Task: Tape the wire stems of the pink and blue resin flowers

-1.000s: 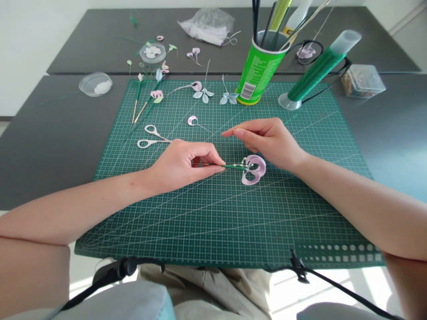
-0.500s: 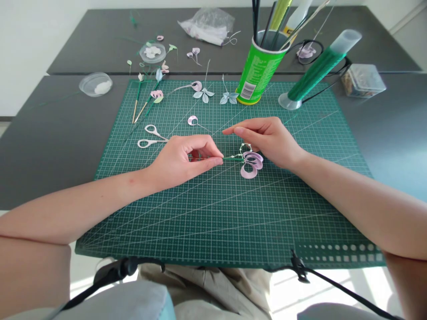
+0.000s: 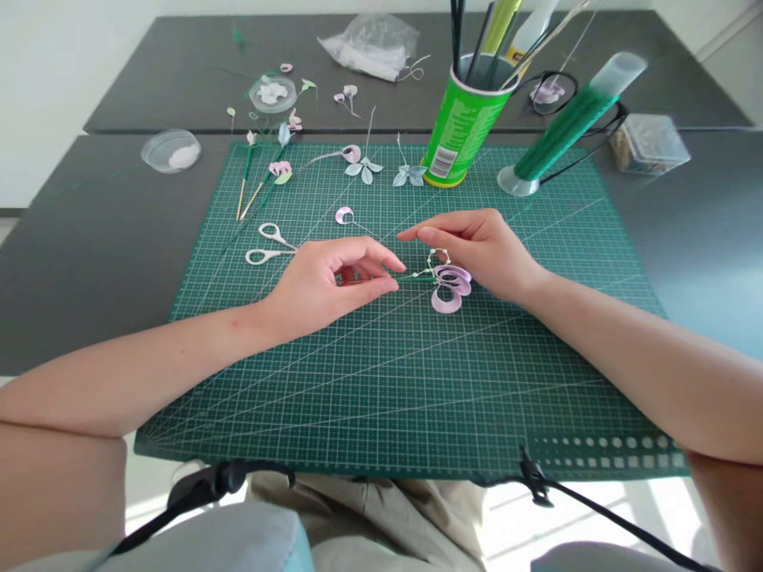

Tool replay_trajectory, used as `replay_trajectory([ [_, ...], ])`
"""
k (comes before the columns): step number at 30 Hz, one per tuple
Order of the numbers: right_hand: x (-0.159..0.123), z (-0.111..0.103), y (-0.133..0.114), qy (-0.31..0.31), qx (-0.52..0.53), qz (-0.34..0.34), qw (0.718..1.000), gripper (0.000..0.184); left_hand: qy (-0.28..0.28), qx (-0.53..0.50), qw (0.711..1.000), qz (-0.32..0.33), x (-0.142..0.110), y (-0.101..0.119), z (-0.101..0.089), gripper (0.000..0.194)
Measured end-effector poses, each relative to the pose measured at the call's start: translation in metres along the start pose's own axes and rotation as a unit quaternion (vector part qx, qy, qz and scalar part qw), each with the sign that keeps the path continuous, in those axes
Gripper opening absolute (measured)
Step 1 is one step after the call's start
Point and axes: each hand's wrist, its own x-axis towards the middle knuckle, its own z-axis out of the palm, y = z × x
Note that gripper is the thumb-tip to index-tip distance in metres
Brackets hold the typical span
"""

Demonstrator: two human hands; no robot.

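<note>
My left hand [image 3: 342, 278] holds the thin green stem of a handmade flower between its thumb and a bent finger, with the index finger raised off it. At the stem's right end are lilac looped petals [image 3: 451, 290] and a curled sprig of white beads [image 3: 439, 256]. My right hand [image 3: 477, 246] hovers just above and beside the flower, thumb and index finger closed together. A fine green thread [image 3: 521, 211] runs from behind this hand toward a tube wrapped in green [image 3: 563, 139]; the thread at the fingertips is too fine to see. White-handled scissors [image 3: 263, 256] lie beside my left hand.
On the cutting mat [image 3: 381, 397] lie a single lilac petal [image 3: 344, 215], blue-grey leaf clusters [image 3: 364, 169] and small wrapped flower sticks [image 3: 245, 171]. A green can [image 3: 468, 119] of rods stands behind. Shallow dishes [image 3: 156, 151] and a clear box [image 3: 649, 143] are farther out.
My left index finger has lifted away from the thumb. The flower has shifted slightly up and turned a little. My right hand is almost still.
</note>
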Motion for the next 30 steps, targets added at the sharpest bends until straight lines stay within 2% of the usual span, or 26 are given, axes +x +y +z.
replay_trajectory([
  [7,-0.0008,-0.0003,-0.0022,-0.004,-0.004,0.001,1.0,0.024,0.018,0.019,0.999,0.036,0.0004,-0.0028,0.0007,0.007],
  [15,-0.0012,-0.0005,-0.0021,-0.008,-0.001,0.004,1.0,0.023,0.022,0.032,0.998,0.041,-0.0007,-0.003,0.0006,0.009],
  [26,-0.0013,-0.0009,-0.007,-0.028,-0.004,-0.01,1.0,0.027,0.072,0.037,0.996,0.039,-0.0033,-0.0012,0.0007,0.01],
  [30,-0.001,-0.001,-0.0063,-0.032,0.012,0.002,0.999,0.027,0.073,0.036,0.996,0.042,-0.003,-0.001,0.0011,0.01],
])
